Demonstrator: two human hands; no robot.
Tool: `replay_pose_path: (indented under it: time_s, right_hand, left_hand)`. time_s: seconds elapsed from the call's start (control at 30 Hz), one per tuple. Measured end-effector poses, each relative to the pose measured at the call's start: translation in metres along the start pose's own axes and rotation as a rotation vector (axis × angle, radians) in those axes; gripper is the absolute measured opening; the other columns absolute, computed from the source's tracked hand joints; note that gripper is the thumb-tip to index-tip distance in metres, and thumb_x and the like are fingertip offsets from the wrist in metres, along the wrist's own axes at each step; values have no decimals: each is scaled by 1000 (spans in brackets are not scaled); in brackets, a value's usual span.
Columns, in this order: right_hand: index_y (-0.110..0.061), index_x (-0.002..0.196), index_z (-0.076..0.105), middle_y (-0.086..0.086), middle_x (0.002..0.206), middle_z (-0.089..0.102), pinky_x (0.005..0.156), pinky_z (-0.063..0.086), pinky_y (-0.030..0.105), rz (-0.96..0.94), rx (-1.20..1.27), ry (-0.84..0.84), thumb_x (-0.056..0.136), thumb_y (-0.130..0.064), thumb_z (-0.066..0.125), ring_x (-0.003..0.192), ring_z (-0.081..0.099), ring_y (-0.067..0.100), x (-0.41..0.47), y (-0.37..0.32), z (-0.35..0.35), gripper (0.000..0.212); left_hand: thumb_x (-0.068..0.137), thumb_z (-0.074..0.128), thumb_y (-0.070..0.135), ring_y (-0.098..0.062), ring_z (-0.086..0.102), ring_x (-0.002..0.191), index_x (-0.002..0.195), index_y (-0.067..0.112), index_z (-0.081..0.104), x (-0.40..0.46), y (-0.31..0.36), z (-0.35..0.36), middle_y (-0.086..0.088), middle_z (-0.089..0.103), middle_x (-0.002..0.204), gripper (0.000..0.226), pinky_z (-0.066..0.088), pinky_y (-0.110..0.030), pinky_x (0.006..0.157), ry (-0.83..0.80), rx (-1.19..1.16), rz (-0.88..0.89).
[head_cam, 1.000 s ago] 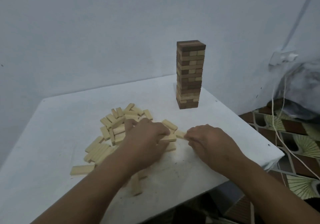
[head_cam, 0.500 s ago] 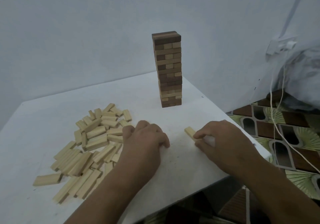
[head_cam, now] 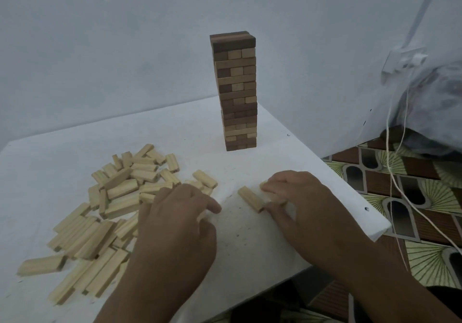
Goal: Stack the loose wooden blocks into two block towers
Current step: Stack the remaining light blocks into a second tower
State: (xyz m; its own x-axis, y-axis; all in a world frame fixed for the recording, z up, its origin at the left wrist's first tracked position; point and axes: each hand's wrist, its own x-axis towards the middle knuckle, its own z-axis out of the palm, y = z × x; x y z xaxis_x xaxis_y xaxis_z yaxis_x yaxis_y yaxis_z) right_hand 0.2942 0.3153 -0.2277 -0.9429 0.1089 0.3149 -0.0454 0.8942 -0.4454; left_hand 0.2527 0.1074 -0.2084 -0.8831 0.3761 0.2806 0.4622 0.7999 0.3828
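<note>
A tall tower of dark and light wooden blocks stands at the back right of the white table. Loose pale blocks lie in a pile on the table's left half. My left hand rests at the pile's right edge, fingers loosely curled over the blocks there; nothing shows in its grasp. My right hand pinches a pale block flat on the table, mostly hidden under the fingers. A second pale block lies right beside it on the left.
The table's right edge runs close to my right hand, with a patterned floor below. White cables hang from a wall socket at the right. A bundle in clear plastic sits behind them.
My left hand moved back to the pile's edge. My right hand now has a second pale block down beside the first one on the table. The view shifted slightly.
</note>
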Motion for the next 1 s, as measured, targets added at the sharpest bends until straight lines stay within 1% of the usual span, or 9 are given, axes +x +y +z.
replay_pose_path:
  time_s: [0.13,0.33,0.47,0.6,0.67,0.77,0.87,0.97,1.0]
  right_hand:
    - [-27,115,68,-16,118,60,91,33,16,-72,-35,-90,88,-42,38,108,44,5,2,-9,6,43]
    - [-23,107,70,-18,107,59,78,26,2,-87,-13,-85,83,-41,42,99,43,2,3,-10,13,42]
    - [-23,93,74,-15,96,63,74,28,4,-59,-12,-55,81,-36,53,89,48,4,1,-8,13,27]
    - [-21,82,76,-9,88,69,75,30,7,-27,-16,3,73,-31,66,79,56,8,-3,-2,14,17]
    - [-23,83,77,-10,90,69,80,34,5,-34,-3,9,75,-34,67,80,54,4,-4,-1,12,17]
    - [-23,86,77,-11,92,70,88,25,-4,-58,43,-13,75,-33,66,83,56,4,-7,-1,7,19]
    - [-20,87,78,-10,94,72,82,36,6,-79,58,0,73,-29,66,85,63,10,-6,0,6,20]
    - [-18,81,78,-5,89,74,79,41,17,-135,22,45,68,-20,69,79,68,14,-4,1,7,16]
    - [-18,80,78,-5,89,74,80,41,15,-139,27,38,67,-20,69,79,68,13,-4,2,7,16]
  left_hand:
    - [83,52,17,-6,51,99,93,38,69,-4,-3,6,24,57,98,29,41,-31,88,-87,1,33]
    - [69,48,8,-11,60,96,92,32,73,-5,-3,13,20,67,97,41,49,-33,87,-53,-124,123]
    - [68,51,1,-9,64,92,92,29,75,-5,2,17,18,71,92,44,48,-18,77,-47,-216,216]
    - [72,54,-1,-10,63,93,99,34,68,-2,12,21,13,69,95,46,46,-25,80,-86,-329,384]
    - [74,54,1,-12,61,93,101,35,64,-1,12,23,10,66,96,45,46,-24,76,-89,-340,369]
    - [77,52,13,-13,51,97,105,28,68,1,9,23,10,58,100,35,43,-22,79,-109,-230,247]
    - [80,44,27,-11,50,106,110,30,67,1,8,25,14,59,108,38,44,-34,91,-166,-149,172]
    - [79,47,28,-11,57,104,104,30,69,0,10,23,15,66,106,33,42,-34,87,-135,-144,165]
    - [79,49,27,-11,58,102,101,31,69,1,10,22,16,66,105,30,43,-35,85,-132,-138,162]
